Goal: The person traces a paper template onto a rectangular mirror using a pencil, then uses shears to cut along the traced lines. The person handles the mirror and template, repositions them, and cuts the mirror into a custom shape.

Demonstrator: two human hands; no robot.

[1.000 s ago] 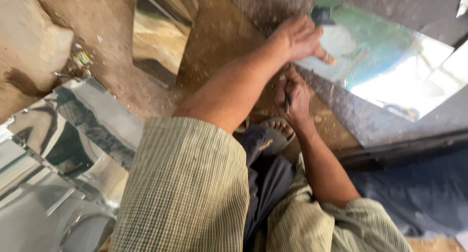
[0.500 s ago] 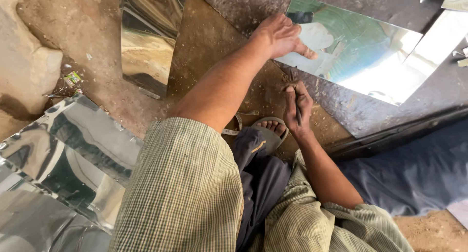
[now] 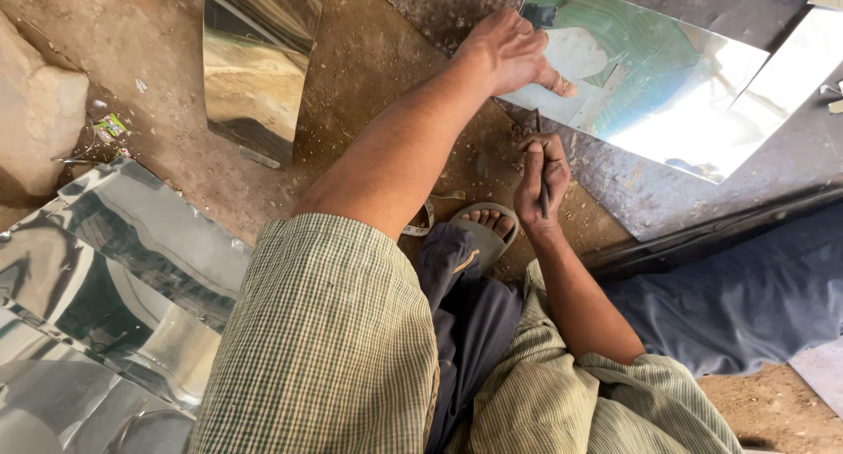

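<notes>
Two hands work at the near edge of a polished metal sheet that lies flat on a dark, pitted steel plate set on the earthen floor. The left hand is spread palm-down, fingers partly curled, pressing on the sheet's near-left corner; it grips nothing and serves only to pin the sheet in place. The right hand is closed round a thin dark scriber, held upright like a pencil, with its tip pointing towards the sheet's near edge; whether the tip touches the metal cannot be told.

The step in hand appears to be marking out: the sheet is steadied and the pointed tool is brought up to its edge, with no scribed line yet visible on the mirror-like surface. The next move would call for firm downward pressure from the left hand, so that the sheet does not slide on the plate, and a steady draw of the point along the intended line.

Around the work: a sandalled foot rests just below the right hand, with a strip of measuring tape lying beside it. A second shiny sheet lies on the floor at upper left, well apart from the work. More reflective sheets are stacked at lower left. A pale stone block sits at the left edge, and blue cloth lies at lower right.
</notes>
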